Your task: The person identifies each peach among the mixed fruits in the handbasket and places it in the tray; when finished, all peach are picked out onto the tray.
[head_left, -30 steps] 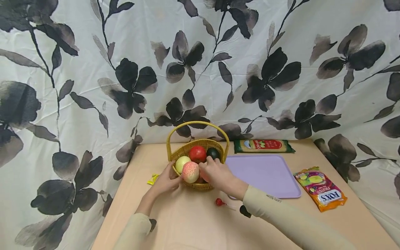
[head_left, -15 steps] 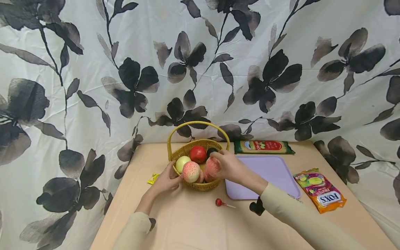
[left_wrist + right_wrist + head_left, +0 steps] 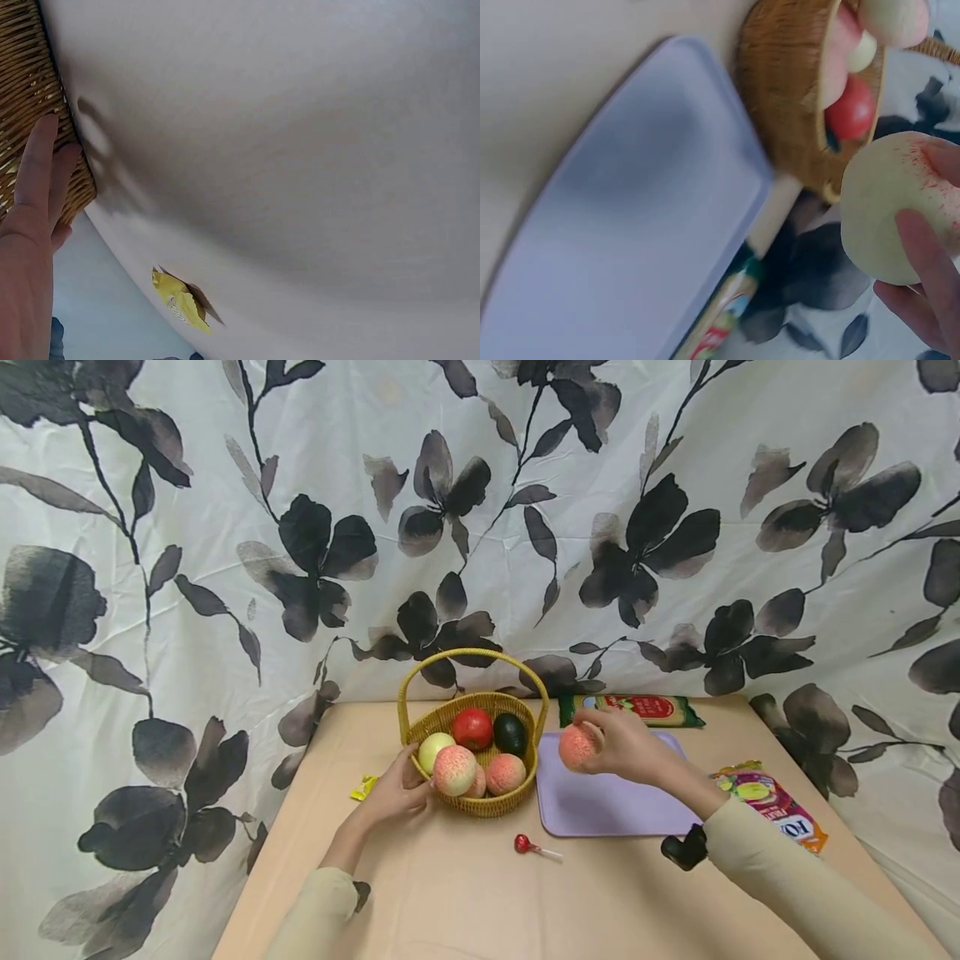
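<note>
My right hand (image 3: 624, 747) pinches a peach (image 3: 577, 747) above the lilac tray (image 3: 600, 814); in the right wrist view the peach (image 3: 892, 206) shows its pale side. My left hand (image 3: 396, 789) touches the left side of the yellow wicker basket (image 3: 487, 808). In the left wrist view its fingers lie fairly straight against the woven wall (image 3: 30, 82). Inside the basket are a red round fruit (image 3: 472, 728), a dark green avocado-like fruit (image 3: 510, 733), a pale yellow-green fruit (image 3: 433, 752) and several peaches, one pale pink (image 3: 454, 770) in front, another (image 3: 506, 774) at right.
A red lollipop (image 3: 522, 843) lies in front of the basket. Left of it is a small yellow wrapped packet (image 3: 363, 787). A green-ended long packet (image 3: 675, 712) lies behind the tray, and a FOX'S candy bag (image 3: 776, 806) to the right. Floral cloth hangs behind the table.
My right hand has lifted a peach out of the basket and carried it right, over the tray. My left hand has stayed at the basket's side.
</note>
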Demonstrator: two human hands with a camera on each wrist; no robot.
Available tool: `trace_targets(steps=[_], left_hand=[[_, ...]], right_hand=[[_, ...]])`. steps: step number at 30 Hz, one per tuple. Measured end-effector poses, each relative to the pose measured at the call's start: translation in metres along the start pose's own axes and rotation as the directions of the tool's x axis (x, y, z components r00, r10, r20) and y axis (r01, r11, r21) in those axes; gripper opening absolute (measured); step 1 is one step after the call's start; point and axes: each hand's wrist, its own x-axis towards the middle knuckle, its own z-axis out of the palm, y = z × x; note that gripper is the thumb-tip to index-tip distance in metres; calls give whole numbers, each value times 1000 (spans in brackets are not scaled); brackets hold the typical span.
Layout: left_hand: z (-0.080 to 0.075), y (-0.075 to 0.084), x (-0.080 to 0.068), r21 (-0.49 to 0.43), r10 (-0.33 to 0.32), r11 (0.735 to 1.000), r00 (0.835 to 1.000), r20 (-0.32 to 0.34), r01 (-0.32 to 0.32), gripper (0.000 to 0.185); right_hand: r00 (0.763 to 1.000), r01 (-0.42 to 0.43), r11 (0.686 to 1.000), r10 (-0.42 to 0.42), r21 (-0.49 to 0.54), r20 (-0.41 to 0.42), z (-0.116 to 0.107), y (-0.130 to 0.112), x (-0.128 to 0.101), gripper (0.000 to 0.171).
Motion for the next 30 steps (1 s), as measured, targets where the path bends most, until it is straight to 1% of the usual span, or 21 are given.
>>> trace_targets(steps=[2, 6, 9, 13, 17, 21, 24, 30], left_hand=[[-1, 1, 0, -6, 1, 1000, 1000, 1, -1, 98], [-3, 0, 1, -21, -8, 1000, 1000, 2, 8, 98], [-4, 0, 2, -39, -20, 999, 1000, 7, 20, 98], [-4, -1, 2, -53, -24, 998, 1000, 16, 25, 99], [-3, -1, 2, -63, -20, 998, 1000, 21, 21, 99], [-2, -1, 2, -52, -13, 999, 1000, 24, 14, 98], [-2, -1, 2, -49, -8, 999, 1000, 21, 9, 97], [-3, -2, 2, -69, -4, 998, 1000, 22, 6, 95]], right_hand=[[1000, -17, 1000, 18, -9, 15, -1, 9, -3, 62], [998, -20, 1000, 22, -22, 51, 3, 25, -8, 61], [996, -8, 1000, 10, -26, 87, 14, 34, -10, 60], [990, -1, 1000, 4, -23, 141, 36, 42, -12, 58], [980, -19, 1000, 20, -5, 199, 58, 43, -11, 58], [972, -50, 999, 45, 16, 230, 76, 39, -7, 58], [973, -37, 999, 30, 27, 230, 84, 35, -4, 57], [973, 23, 999, -30, 32, 230, 95, 28, 0, 59]])
